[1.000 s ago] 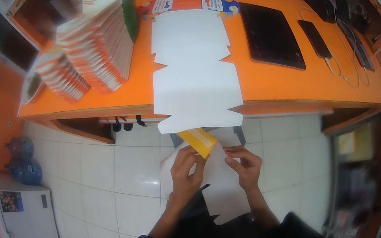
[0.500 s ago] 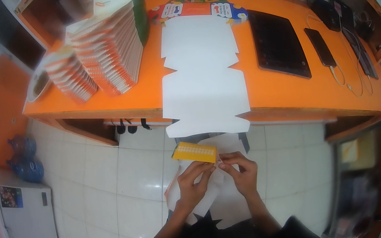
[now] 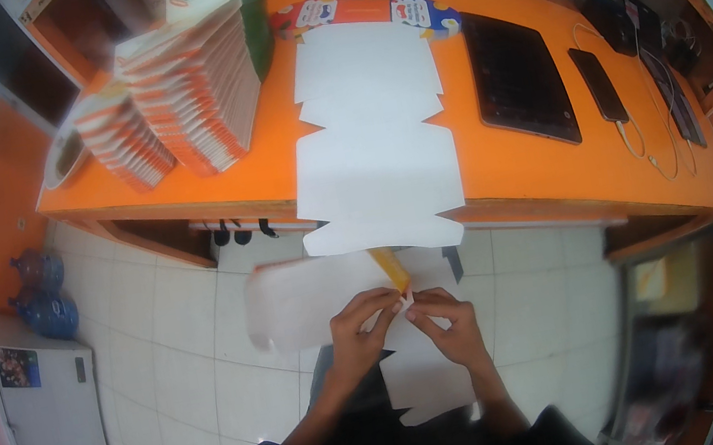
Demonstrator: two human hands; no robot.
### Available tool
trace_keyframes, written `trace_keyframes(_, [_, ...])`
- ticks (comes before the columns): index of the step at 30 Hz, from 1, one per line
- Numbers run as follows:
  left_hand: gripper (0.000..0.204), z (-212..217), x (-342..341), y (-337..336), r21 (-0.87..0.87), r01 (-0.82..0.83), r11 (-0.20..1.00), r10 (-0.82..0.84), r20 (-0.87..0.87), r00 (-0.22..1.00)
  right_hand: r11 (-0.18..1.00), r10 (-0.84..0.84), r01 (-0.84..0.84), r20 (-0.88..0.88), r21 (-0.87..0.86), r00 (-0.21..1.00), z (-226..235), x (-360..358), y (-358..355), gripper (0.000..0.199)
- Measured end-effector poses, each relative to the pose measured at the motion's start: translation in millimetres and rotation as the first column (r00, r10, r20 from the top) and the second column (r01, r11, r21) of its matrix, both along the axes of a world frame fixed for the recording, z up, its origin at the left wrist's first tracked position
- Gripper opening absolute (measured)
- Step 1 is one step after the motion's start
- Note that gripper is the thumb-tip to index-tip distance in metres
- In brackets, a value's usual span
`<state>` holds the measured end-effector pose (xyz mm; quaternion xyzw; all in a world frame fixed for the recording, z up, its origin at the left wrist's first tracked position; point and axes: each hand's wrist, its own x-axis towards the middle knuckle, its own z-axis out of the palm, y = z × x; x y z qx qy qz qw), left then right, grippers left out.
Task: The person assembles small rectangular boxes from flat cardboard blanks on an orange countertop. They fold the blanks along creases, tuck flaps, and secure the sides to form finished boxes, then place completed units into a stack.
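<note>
My left hand (image 3: 360, 327) and my right hand (image 3: 451, 324) meet just beyond my lap, fingertips pinched together on the white edge of a cardboard box blank (image 3: 294, 301). Its wide white panel spreads out to the left, blurred by motion, and a narrow yellow strip (image 3: 391, 269) of it rises above my fingers. The exact fold between the fingertips is too small to make out. Below my hands, a white cardboard piece with cut notches (image 3: 429, 382) lies over my lap. Beyond, a large flat white cardboard blank (image 3: 377, 162) overhangs the front edge of the orange desk (image 3: 220, 193).
Stacks of folded white-and-orange cartons (image 3: 194, 99) stand at the desk's left. Colourful printed card (image 3: 363, 6) lies behind the flat blank. A black tablet (image 3: 521, 80), a phone (image 3: 600, 86) and cables are on the right. Blue water bottles (image 3: 46, 312) sit at far left.
The held blank has turned: its yellow face, broad before, now shows as a narrow strip, and a white panel has swung out to the left. Both hands keep their pinch.
</note>
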<state>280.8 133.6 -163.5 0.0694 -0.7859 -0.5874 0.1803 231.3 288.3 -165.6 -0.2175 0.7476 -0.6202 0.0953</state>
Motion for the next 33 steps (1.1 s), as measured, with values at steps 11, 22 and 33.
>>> trace_keyframes(11, [0.026,-13,5,23,0.592,0.297,0.75,-0.353,-0.022,0.935,0.93,-0.249,0.273,0.123,-0.247,0.961,-30,4,7,0.043])
trace_keyframes(22, [0.028,-25,-8,16,0.394,0.115,0.912,-0.158,0.078,0.984,0.986,0.033,-0.006,0.162,-0.165,0.986,-29,-1,-1,0.074])
trace_keyframes(33, [0.047,-38,0,4,-0.235,0.447,0.863,-0.421,0.154,0.894,0.952,-0.277,0.296,0.188,-0.078,0.942,-47,2,-1,0.049])
